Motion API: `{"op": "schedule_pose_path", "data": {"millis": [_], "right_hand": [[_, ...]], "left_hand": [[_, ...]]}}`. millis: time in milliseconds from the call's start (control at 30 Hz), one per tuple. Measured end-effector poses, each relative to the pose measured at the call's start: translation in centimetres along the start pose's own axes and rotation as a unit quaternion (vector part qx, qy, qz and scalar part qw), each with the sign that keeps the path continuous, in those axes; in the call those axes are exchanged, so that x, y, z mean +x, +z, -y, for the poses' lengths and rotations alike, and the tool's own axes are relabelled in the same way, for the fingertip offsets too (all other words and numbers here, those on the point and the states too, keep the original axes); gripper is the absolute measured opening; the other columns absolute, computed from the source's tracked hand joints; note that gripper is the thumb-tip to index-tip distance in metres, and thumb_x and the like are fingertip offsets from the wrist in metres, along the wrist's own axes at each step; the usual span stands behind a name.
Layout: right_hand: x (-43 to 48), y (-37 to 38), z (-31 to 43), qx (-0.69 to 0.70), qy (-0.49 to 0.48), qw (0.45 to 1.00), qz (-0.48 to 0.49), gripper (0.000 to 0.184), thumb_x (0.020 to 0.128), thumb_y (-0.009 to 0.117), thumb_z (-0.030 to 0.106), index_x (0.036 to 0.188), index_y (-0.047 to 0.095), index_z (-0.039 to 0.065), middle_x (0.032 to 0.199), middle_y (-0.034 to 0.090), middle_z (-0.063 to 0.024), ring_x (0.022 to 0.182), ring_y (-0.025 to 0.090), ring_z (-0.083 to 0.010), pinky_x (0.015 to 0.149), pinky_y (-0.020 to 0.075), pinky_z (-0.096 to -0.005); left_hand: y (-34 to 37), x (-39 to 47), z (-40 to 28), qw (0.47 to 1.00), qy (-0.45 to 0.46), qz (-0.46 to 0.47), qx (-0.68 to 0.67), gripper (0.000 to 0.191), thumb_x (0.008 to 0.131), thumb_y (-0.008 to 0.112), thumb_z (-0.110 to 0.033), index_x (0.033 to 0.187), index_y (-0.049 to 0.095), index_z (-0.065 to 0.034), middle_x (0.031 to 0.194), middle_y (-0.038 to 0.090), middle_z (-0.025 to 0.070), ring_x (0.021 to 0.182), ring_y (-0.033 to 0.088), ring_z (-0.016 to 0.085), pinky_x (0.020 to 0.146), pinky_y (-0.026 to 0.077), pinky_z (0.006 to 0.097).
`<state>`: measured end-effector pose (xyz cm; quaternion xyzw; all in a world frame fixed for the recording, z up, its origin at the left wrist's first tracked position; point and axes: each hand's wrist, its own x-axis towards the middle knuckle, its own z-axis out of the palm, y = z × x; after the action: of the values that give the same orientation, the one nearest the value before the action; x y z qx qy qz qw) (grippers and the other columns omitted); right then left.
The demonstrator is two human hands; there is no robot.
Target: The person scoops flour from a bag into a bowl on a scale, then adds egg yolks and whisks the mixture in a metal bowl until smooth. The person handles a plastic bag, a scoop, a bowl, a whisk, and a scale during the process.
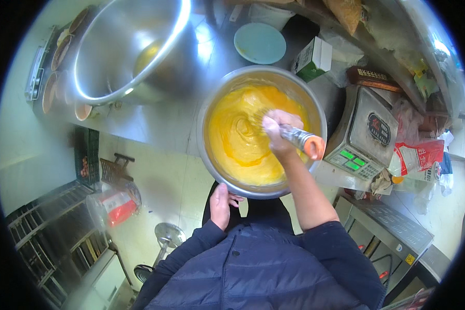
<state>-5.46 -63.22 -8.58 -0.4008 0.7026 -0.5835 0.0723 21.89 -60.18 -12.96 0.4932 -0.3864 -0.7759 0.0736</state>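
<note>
Before me a round stainless-steel bowl [202, 155] sits at the edge of a metal worktable, with thick yellow batter [236, 151] inside. Deeper orange-yellow streaks run through the batter. My right hand [281, 126] grips a whisk [300, 137] with an orange handle end, tilted over the bowl. The whisk's wires are blurred and meet the batter near the middle. My left hand [221, 205] holds the bowl's near rim at the lower left, its thumb on the rim and its fingers below.
A large tilted steel mixing bowl [108, 50] stands at the upper left. Behind my bowl are a pale blue-green round lid [259, 42] and a green-and-white carton [313, 58]. A digital scale [366, 131] with lit displays stands close on the right, beside plastic bags [416, 157].
</note>
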Motion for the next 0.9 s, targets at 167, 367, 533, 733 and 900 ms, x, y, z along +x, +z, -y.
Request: {"op": "schedule_pose_path", "data": {"millis": [167,367,533,733,900], "right_hand": [[-4.6,-1.9,1.1,0.029,0.041,0.994,0.101,0.023,0.077,0.069,0.014,0.063,0.051,0.009,0.057,0.044,-0.0106,0.049,0.049,-0.0270,0.048,0.0377,-0.0375],[-2.7,5.9,1.1,0.053,-0.160,0.960,0.224,0.022,0.078,0.071,0.012,0.065,0.054,0.009,0.058,0.049,-0.0086,0.052,0.052,-0.0258,0.052,0.0396,-0.0367],[8.0,9.0,-3.2,0.135,0.065,0.989,-0.004,0.029,0.081,0.068,0.016,0.057,0.055,0.008,0.054,0.050,0.0027,0.051,0.048,-0.0118,0.049,0.0372,-0.0363],[1.4,3.9,-3.3,-0.063,-0.132,0.986,0.080,0.017,0.081,0.070,0.025,0.068,0.064,0.016,0.059,0.060,-0.0039,0.056,0.062,-0.0235,0.057,0.0477,-0.0378],[-1.9,8.2,-0.7,0.071,-0.204,0.947,0.237,0.021,0.069,0.077,0.028,0.066,0.059,0.018,0.058,0.056,-0.0080,0.054,0.061,-0.0300,0.051,0.0468,-0.0394]], "left_hand": [[-2.4,3.0,-2.5,0.997,0.027,-0.037,0.070,0.067,0.107,0.029,-0.060,0.113,0.063,-0.0026,0.087,0.067,0.0070,0.074,0.065,0.015,0.064,0.053,0.0281],[-2.7,11.8,-8.4,0.955,0.228,-0.114,0.153,0.052,0.110,0.040,-0.042,0.117,0.063,0.0033,0.108,0.069,0.0099,0.098,0.061,0.018,0.091,0.048,0.0319],[-1.8,11.8,-9.5,0.963,0.202,-0.124,0.131,0.043,0.110,0.043,-0.036,0.113,0.063,0.0019,0.104,0.068,0.0087,0.098,0.058,0.015,0.089,0.047,0.0303],[-1.5,12.5,-8.0,0.953,0.273,-0.115,0.063,0.039,0.110,0.045,-0.032,0.106,0.064,0.0011,0.099,0.066,0.0053,0.095,0.058,0.013,0.088,0.047,0.0291],[-1.6,13.2,-6.7,0.949,0.289,-0.075,-0.103,0.029,0.109,0.048,-0.032,0.112,0.062,-0.0070,0.101,0.063,0.0011,0.094,0.059,0.010,0.087,0.049,0.0295]]}}
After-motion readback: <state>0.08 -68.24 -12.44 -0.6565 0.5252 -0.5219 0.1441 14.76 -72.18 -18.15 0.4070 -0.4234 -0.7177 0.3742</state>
